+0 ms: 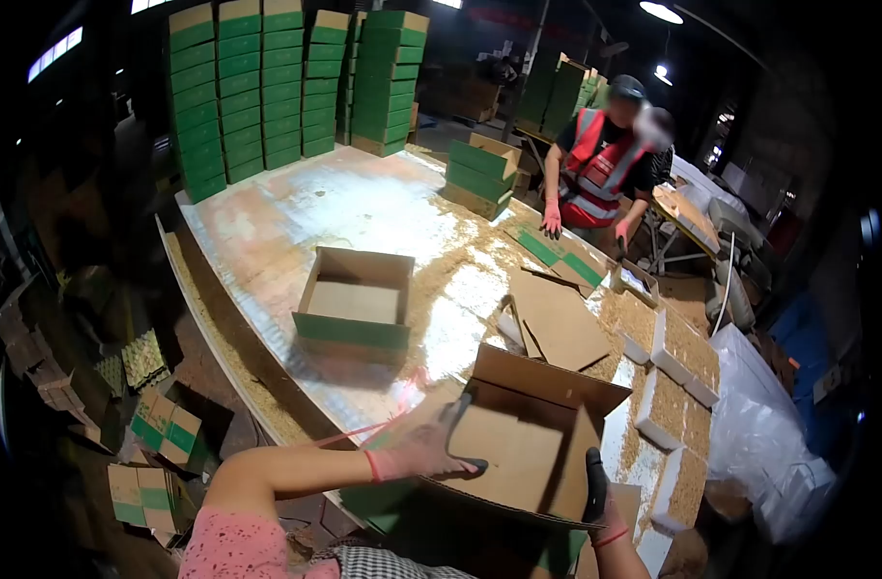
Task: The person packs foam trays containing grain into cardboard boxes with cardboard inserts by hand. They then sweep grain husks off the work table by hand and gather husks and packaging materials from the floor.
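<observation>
An open, empty cardboard box [518, 444] stands in front of me at the near edge of the table. My left hand [426, 446], in a pink glove with dark fingertips, grips its left wall, fingers over the rim. On the right side my right hand [600, 497], gloved the same way, holds the right wall; part of it is hidden. Just behind the box lies a flat piece of cardboard [561, 323]. Farther left on the table sits another open box [354, 299] with a green outer side.
Tall stacks of green boxes [238, 96] line the table's far left. A co-worker in a red vest [595, 174] stands across, hands near a green flattened box [557, 256]. White trays of brown shavings [677, 405] lie right, beside clear plastic sheeting [769, 434].
</observation>
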Demonstrator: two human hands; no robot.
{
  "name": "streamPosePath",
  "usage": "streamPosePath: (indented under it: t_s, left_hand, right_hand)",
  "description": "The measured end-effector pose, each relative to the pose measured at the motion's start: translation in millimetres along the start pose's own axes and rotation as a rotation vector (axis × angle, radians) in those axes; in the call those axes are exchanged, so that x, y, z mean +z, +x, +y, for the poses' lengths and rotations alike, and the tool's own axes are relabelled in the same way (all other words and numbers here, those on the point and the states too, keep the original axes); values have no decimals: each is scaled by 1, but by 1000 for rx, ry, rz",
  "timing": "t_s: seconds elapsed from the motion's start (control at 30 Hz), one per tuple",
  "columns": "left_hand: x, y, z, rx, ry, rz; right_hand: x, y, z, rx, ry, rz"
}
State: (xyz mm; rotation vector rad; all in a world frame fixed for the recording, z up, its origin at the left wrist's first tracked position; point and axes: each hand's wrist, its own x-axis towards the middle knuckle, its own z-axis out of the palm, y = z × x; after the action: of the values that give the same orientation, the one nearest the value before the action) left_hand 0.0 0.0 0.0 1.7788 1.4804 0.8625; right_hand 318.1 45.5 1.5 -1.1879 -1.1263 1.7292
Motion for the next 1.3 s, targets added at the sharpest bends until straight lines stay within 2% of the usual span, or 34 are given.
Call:
streamPosePath:
  t_s: [0.07,0.1,0.17,0.2,0.23,0.27,0.3,0.33,0.4,0.47,0.5,0.57,0.6,0.63,0.67,0.7,0.73,0.77,0.83,0.9,0.93,1.07,1.1,1.13,1.17,1.23,1.27,1.3]
  left_hand:
    - [15,4,30,-80,142,-123]
    - [-60,11,-26,-63,207,-115]
    - [-63,32,-61,304,-391,74]
    - [-94,34,-62,262,-641,95]
    - [-126,32,-79,196,-672,362]
    - [-162,35,-121,124,-556,557]
    - [-211,17,-113,-143,-847,641]
    - [-228,37,-200,-69,-646,1052]
    - [-256,41,-373,-68,-1196,866]
    - [-267,40,-390,-503,-650,627]
    - [-266,43,-366,-668,-399,554]
    - [-253,65,-432,-639,-162,431]
    - [-266,63,-334,-755,-304,323]
    - [-241,67,-373,-379,-272,547]
    - [-240,75,-375,-316,-566,536]
    - [-239,80,-374,-251,-852,519]
    - [-240,75,-366,-222,-1112,543]
    - [-241,72,-358,-231,-1104,543]
    - [-243,74,-346,-366,-1499,551]
    - [-227,63,-367,-290,-1474,457]
    - [-217,48,-361,-280,-1444,467]
    - [-202,10,-347,-316,-1376,472]
    - [-206,10,-345,-332,-1348,482]
    - [-209,11,-344,-345,-1316,510]
    - [-211,8,-339,-325,-1304,571]
    - [-205,-17,-314,-210,-1366,759]
    - [-196,-34,-299,-136,-1441,845]
    - [-181,-49,-286,-64,-1528,913]
  right_hand:
    - [-1,-12,-40,97,86,116]
    - [66,32,-35,46,-5,67]
    - [71,54,-53,-97,143,14]
    - [58,84,-51,-236,-20,0]
    - [65,112,-51,-290,44,-32]
    - [72,141,-52,-342,110,-68]
    - [90,167,-61,-300,390,-122]
    - [85,210,-51,-280,422,-187]
    - [101,275,-39,-224,471,-251]
    - [154,312,-23,-180,420,-231]
    - [179,328,-11,-172,355,-215]
    - [221,350,18,-117,279,-354]
    - [246,346,19,-87,179,-299]
    - [269,340,18,-56,75,-244]
    - [288,347,32,-133,21,-259]
    - [298,351,36,-112,62,-262]
    - [310,351,36,-92,102,-264]
    - [316,350,30,-52,44,-280]
    - [316,353,34,113,93,-330]
    - [311,354,59,64,4,-320]
    - [311,346,72,-298,-329,-319]
    - [302,327,107,-161,-195,-330]
    - [305,322,93,-187,-208,-339]
    - [307,288,59,6,-105,-388]
    - [296,266,46,-21,-96,-369]
    - [258,225,29,97,149,-158]
    - [220,187,15,-73,196,-248]
    - [184,143,7,-356,-26,-94]
